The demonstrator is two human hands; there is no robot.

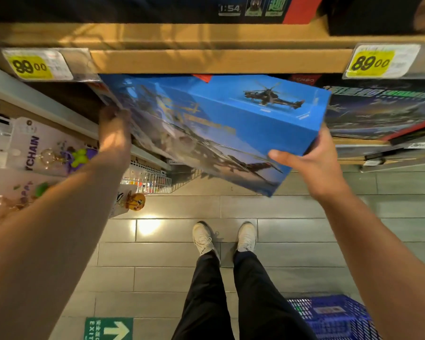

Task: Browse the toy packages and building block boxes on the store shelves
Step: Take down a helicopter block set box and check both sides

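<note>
You are holding a large flat blue cardboard box (206,128) printed with a dark helicopter on its side panel and a bigger, blurred helicopter scene on its face. It is tilted, its far end just under the wooden shelf edge (219,61), its near corner out over the tiled floor (182,241). Your left hand (114,130) grips the box's left edge, though blur hides how the fingers lie. Your right hand (309,158) clamps the near right corner, thumb on the face, fingers behind.
</note>
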